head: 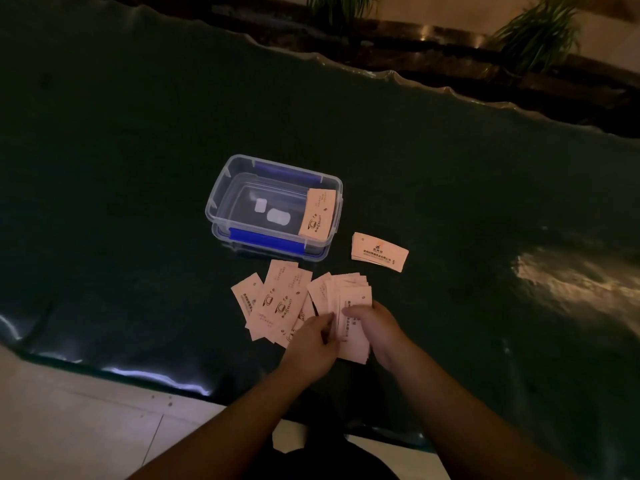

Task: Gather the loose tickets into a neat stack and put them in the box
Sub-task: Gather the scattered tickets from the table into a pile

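Dimly lit indoor lounge or lobby, by the look of it. Long table (pixel 138 133) under dark green cloth, glossy dark wood ledge (pixel 450 60) with potted plants (pixel 540 32) behind, pale tiled floor (pixel 69 427) below.

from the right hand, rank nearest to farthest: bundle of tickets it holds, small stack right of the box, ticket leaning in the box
1. Bundle of tickets: in the right hand, touching.
2. Small stack: on the table, right of the box.
3. Leaning ticket: inside the clear box, at its right end.

tickets (pixel 277 303), print too blurred to read
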{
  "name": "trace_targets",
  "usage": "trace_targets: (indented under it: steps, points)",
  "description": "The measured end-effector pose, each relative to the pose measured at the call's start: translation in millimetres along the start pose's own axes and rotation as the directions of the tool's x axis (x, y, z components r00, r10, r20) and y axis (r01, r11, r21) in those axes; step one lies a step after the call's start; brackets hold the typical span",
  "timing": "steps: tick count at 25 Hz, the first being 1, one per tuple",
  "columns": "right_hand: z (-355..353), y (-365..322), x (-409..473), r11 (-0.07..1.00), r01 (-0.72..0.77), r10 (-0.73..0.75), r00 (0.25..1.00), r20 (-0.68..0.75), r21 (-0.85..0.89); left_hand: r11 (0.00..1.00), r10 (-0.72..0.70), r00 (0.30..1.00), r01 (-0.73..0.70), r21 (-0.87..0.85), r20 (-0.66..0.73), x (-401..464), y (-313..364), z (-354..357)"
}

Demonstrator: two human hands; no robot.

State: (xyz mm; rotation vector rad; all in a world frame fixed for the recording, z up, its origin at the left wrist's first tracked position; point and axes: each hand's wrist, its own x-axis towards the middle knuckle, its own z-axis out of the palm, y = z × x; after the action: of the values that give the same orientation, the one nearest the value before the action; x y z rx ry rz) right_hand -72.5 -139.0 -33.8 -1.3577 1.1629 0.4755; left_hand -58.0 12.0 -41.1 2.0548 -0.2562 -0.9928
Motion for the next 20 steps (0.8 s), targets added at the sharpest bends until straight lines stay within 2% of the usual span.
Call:
trace_targets:
  steps: [2,4,6,9,12,14,15,18,20]
  points:
    - [-5.6,2.2,-1.3,1.0,0.005,-0.004,1.0,-0.017,0.031,1.0,-0.001,1.0,0.001,-0.011,0.009,-3.5,-3.1,-5.7]
    - [-10.8,4.2,-1.2,0.998,-0.023,0.025,0.999,-0.026,0.065,1.0,-0.027,0.999,0.027,-0.011,-0.045,-7.6,-8.3,-15.2]
    - [-15.0,6.4,0.9,0.992,-0.056,0.059,0.998,-0.02,0.115,0.998,-0.063,0.982,0.059,-0.029,-0.181,-10.4,-14.2,-27.8]
    - [-16.8,5.0,1.3,0.984,-0.066,0.07,0.997,-0.017,0.168,0.987,-0.151,0.908,0.113,-0.117,-0.39,-10.7,-20.9,-50.1]
    - [-10.4,-1.6,-2.0,0.992,-0.025,0.025,1.0,0.002,0.122,0.984,-0.168,0.874,0.117,-0.138,-0.455,-10.4,-22.4,-63.1]
    - [-2.0,-7.4,-6.1,0.998,0.018,-0.019,1.0,0.014,0.053,0.982,-0.171,0.891,0.122,-0.141,-0.42,-13.2,-17.3,-61.5]
    - [2.7,-9.5,-6.9,0.999,0.038,-0.038,0.999,0.01,0.018,0.982,-0.171,0.918,0.128,-0.14,-0.358,-14.1,-12.8,-56.9]
    - [14.8,-13.8,-8.8,0.993,0.087,-0.091,0.995,-0.036,-0.085,0.984,-0.143,0.989,0.139,-0.113,-0.033,-14.1,5.9,-31.6]
    - [19.3,-15.0,-8.2,0.986,0.092,-0.101,0.993,-0.061,-0.139,0.979,-0.119,0.99,0.13,-0.158,0.077,-12.7,18.9,-15.4]
